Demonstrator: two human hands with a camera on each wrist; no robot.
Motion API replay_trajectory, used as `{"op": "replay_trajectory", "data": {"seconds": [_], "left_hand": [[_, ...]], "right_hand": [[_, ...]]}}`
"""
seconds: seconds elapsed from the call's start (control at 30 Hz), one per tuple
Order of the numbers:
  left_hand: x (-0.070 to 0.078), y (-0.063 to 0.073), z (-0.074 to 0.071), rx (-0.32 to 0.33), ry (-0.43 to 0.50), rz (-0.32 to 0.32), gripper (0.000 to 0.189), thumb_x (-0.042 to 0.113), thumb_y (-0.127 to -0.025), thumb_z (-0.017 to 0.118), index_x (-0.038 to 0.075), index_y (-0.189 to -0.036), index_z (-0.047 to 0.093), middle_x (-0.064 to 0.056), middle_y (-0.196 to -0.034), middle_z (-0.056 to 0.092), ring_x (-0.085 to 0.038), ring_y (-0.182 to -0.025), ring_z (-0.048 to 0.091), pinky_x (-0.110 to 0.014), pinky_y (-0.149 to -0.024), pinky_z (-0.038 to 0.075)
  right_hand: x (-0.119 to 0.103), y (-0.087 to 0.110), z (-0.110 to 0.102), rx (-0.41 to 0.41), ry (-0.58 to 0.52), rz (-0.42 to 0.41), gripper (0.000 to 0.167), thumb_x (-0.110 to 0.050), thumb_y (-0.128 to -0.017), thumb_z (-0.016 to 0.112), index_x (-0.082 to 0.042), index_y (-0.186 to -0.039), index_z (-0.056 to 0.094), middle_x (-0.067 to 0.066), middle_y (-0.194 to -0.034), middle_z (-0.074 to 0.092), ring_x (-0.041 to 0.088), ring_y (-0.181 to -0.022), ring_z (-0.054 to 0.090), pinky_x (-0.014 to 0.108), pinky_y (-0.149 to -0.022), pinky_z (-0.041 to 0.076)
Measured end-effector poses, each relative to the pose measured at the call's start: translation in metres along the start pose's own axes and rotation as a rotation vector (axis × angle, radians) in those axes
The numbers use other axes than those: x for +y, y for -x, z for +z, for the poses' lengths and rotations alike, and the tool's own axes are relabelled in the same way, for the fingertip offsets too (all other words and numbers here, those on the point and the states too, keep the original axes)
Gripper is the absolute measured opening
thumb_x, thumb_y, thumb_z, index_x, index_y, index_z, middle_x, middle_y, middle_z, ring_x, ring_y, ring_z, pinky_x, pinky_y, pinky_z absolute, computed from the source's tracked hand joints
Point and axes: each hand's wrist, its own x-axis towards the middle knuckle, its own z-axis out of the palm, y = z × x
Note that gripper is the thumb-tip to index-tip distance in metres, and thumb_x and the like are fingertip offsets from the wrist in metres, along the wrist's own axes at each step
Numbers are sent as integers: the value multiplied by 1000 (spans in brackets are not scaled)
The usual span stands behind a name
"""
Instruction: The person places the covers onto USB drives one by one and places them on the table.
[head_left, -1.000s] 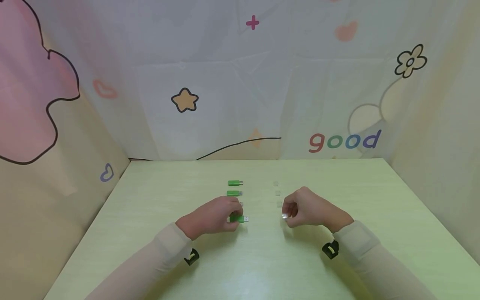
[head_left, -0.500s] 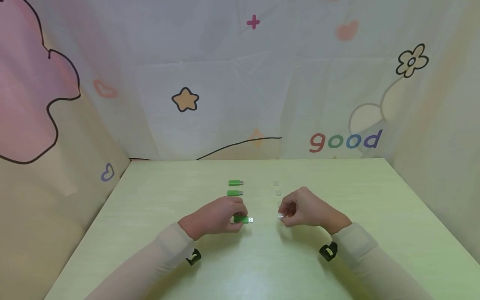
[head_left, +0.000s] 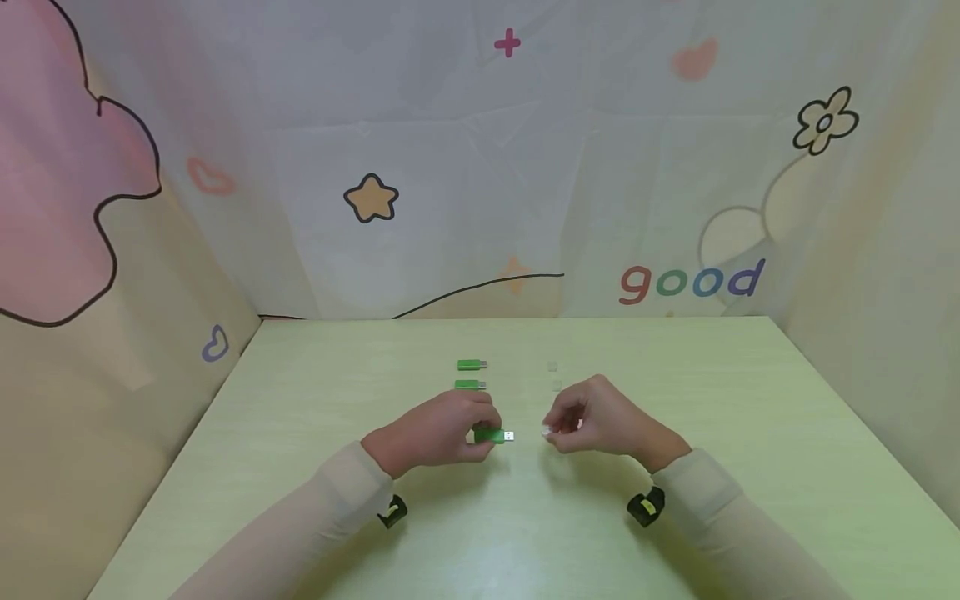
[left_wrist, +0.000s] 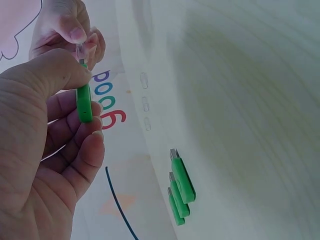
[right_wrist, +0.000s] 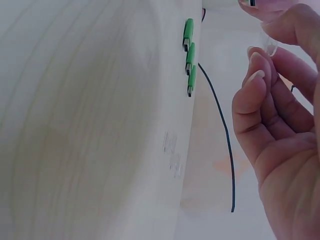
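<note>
My left hand grips a green USB flash drive between thumb and fingers, its metal plug pointing right. Facing it across a small gap, my right hand pinches a small clear cap. Both hands are raised above the table. In the left wrist view the held drive's plug lines up with the cap at the other hand's fingertips. The right wrist view shows the clear cap partly covered by thumb and fingers.
Three more green flash drives lie in a column on the pale table; the left hand hides one from the head view. To their right lie three clear caps. A printed cloth rises behind the table.
The right hand has moved left with the clear cap, and the left hand a little right with the flash drive. The gap between plug and cap has narrowed.
</note>
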Motion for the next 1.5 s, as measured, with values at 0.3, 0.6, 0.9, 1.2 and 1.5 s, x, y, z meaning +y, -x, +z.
{"op": "replay_trajectory", "data": {"seconds": [0.3,0.6,0.9,1.2,1.5], "left_hand": [[1,-3,-1,12,30,16,5,10,-89,73,13,-94,73,5,-89,63,-9,-81,62,-14,-74,50],[0,-4,0,12,23,35,6,8,-89,71,13,-91,72,3,-87,63,-13,-82,64,-14,-74,49],[3,-5,-1,25,6,48,5,8,-89,71,13,-90,71,5,-85,61,-6,-80,56,-13,-72,48],[4,-6,-1,23,20,45,5,8,-89,72,12,-91,71,4,-86,62,-11,-80,60,-13,-71,48],[3,-7,1,29,37,53,5,7,-90,72,12,-91,72,3,-86,62,-18,-83,64,-13,-71,48]], "right_hand": [[-1,-3,9,5,-75,-58,6,-9,-83,83,-14,-85,80,-1,-80,76,6,-66,64,28,-62,59],[-4,-7,10,13,-78,-78,8,-10,-84,83,-17,-86,81,-5,-80,74,7,-67,64,30,-63,60],[-3,-9,12,-2,-91,-110,5,-9,-84,82,-10,-89,81,-8,-82,74,6,-67,65,29,-64,60],[-3,-9,13,-5,-93,-129,8,-10,-85,83,-11,-93,82,-8,-84,74,6,-69,65,28,-65,60],[-2,-10,17,9,-102,-149,7,-9,-85,83,-10,-92,82,-8,-84,75,5,-68,65,28,-64,59]]}}
